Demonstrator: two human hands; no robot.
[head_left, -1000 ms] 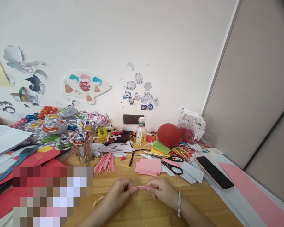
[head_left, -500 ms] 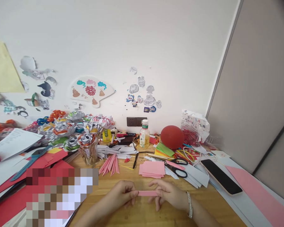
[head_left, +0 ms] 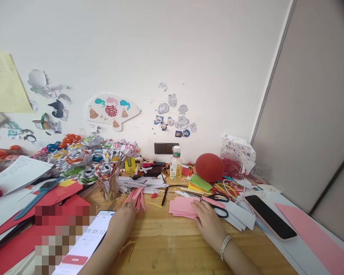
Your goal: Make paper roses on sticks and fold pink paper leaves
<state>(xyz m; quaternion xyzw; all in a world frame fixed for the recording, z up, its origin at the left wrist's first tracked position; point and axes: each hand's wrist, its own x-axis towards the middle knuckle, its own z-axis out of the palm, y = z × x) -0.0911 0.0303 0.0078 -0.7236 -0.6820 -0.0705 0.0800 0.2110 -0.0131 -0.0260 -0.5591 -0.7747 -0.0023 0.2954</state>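
My left hand (head_left: 123, 218) reaches to the pile of folded pink paper strips (head_left: 138, 199) on the wooden desk. Its fingers are bent down at the pile's near end; the fingertips and whatever they pinch are hidden. Over on the right, my right hand (head_left: 209, 219) lies with fingers stretched out over the right edge of a stack of pink paper sheets (head_left: 182, 206). Its thumb is below the stack's edge, and no sheet is lifted. Black-handled scissors (head_left: 220, 211) lie just beyond that hand, partly under papers.
A lit phone with a timer (head_left: 87, 238) lies beside my left forearm. Behind stand paper flowers (head_left: 106, 170) in a cup, a bottle (head_left: 176, 164) and a red balloon (head_left: 210, 167). A dark-screened phone (head_left: 270, 217) rests at right on white sheets. Red papers (head_left: 57, 194) cover the left.
My hands have moved apart from the folded pink strip they held between them. The left went to the strip pile, the right to the pink stack. The strip no longer shows between them.
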